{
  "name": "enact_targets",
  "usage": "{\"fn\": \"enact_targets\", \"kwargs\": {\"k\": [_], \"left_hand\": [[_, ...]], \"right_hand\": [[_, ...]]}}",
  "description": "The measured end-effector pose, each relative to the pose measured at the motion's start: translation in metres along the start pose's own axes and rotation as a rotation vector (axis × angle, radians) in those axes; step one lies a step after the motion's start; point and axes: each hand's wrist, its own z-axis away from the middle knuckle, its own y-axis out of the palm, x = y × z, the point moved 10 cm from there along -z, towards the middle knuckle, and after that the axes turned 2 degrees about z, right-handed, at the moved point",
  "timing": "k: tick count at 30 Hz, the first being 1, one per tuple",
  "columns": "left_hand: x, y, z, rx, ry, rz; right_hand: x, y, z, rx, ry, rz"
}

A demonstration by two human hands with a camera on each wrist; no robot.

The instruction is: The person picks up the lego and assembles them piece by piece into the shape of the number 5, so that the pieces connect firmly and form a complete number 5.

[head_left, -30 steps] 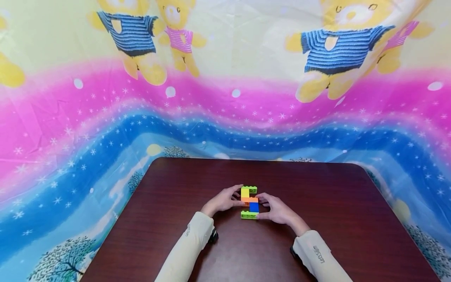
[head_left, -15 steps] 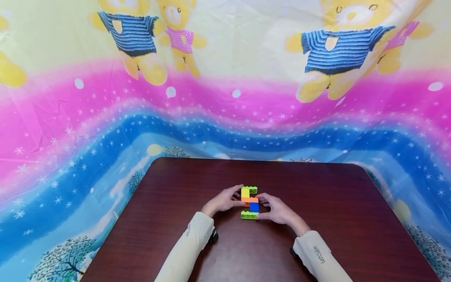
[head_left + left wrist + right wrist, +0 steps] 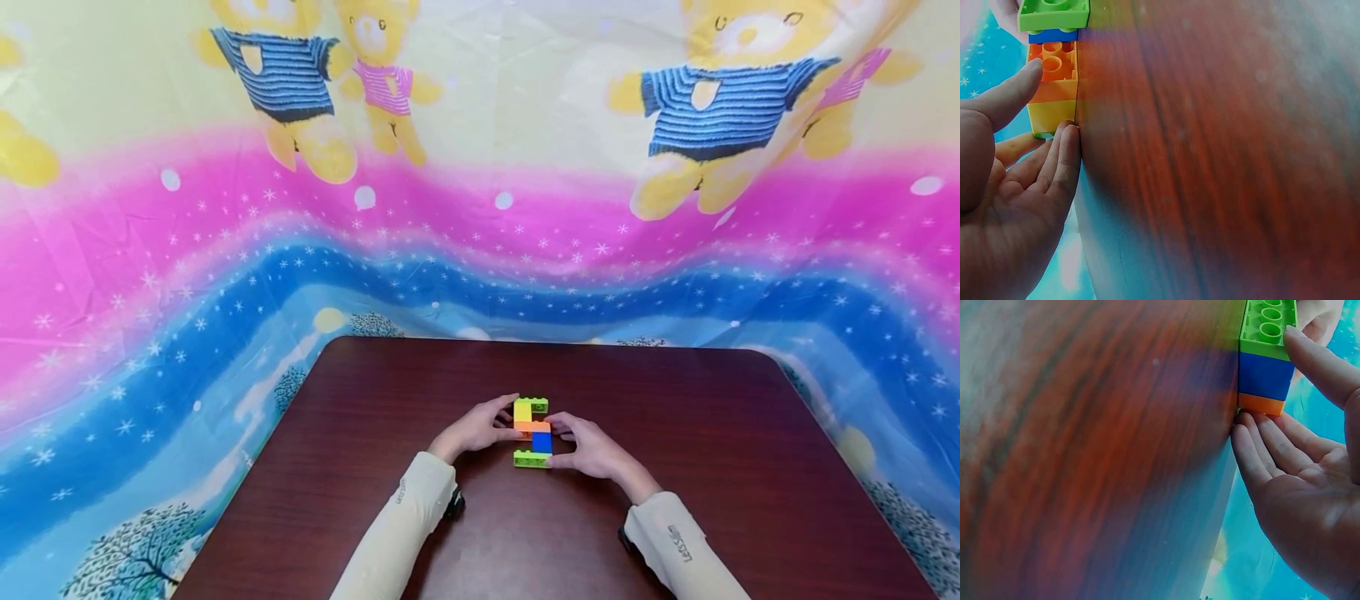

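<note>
Several joined toy building bricks lie on the table in the head view: a far green brick, a yellow brick, an orange brick, a blue brick and a near green brick. My left hand holds the left side, its thumb on the orange brick and fingertips by the yellow brick. From the right, my right hand grips the same piece, thumb on the near green brick, fingertips by the orange brick. Some fingertip contacts are hidden.
The dark brown wooden table has rounded far corners. Behind it hangs a curtain printed with bears, snowflakes and trees. Light sleeves cover both forearms, with a dark wrist device at the left cuff.
</note>
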Motion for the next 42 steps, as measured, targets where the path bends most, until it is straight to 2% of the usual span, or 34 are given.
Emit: {"fn": "enact_targets", "kwargs": {"k": [6, 13, 16, 19, 23, 28, 32, 35, 39, 42], "left_hand": [[-0.002, -0.001, 0.0, 0.001, -0.003, -0.01], [-0.001, -0.003, 0.003, -0.025, 0.013, -0.033], [-0.003, -0.008, 0.007, -0.04, 0.039, -0.059], [-0.004, -0.02, 0.015, -0.062, 0.064, -0.13], [-0.009, -0.041, 0.033, -0.107, 0.113, -0.304], [-0.011, -0.072, 0.063, -0.179, 0.192, -0.549], [-0.01, -0.106, 0.087, -0.26, 0.23, -0.738], [-0.011, -0.137, 0.105, -0.355, 0.247, -0.861], [-0.014, -0.171, 0.127, -0.474, 0.259, -0.951], [-0.014, -0.187, 0.142, -0.532, 0.268, -0.988]], "right_hand": [[0.0, 0.0, -0.001, -0.001, -0.011, 0.01], [0.004, -0.004, 0.002, -0.004, -0.031, 0.065], [0.007, -0.01, 0.005, -0.018, -0.045, 0.091], [0.009, -0.019, 0.01, -0.041, -0.045, 0.136], [0.005, -0.037, 0.018, -0.076, -0.06, 0.267], [-0.007, -0.07, 0.035, -0.137, -0.104, 0.43], [-0.012, -0.106, 0.052, -0.221, -0.192, 0.555], [-0.009, -0.134, 0.065, -0.327, -0.288, 0.673], [-0.004, -0.166, 0.082, -0.474, -0.372, 0.807], [0.0, -0.182, 0.094, -0.553, -0.417, 0.859]]}}
